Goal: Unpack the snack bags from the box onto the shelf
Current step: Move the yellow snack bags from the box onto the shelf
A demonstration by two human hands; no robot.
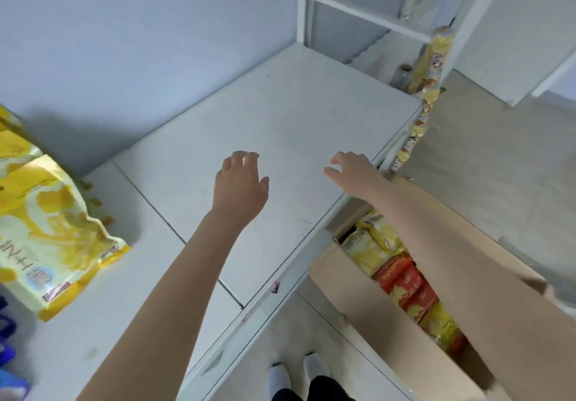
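Note:
Both my hands hover empty over the white shelf top [280,110]. My left hand [240,185] is above its middle, fingers loosely curled. My right hand [352,173] is near the shelf's right edge, fingers relaxed. A large yellow snack bag [46,229] lies flat on the shelf at the far left. On the floor to the right stands an open cardboard box [358,301] under my right forearm. Inside it are a yellow bag [371,244] and red and yellow bags [408,285].
A strip of small yellow snack packs [427,95] hangs at the shelf's far right corner. White upright shelving [352,1] rises behind it. Blue packaging [7,354] shows at the lower left edge. My feet [296,375] stand on the floor in front of the shelf.

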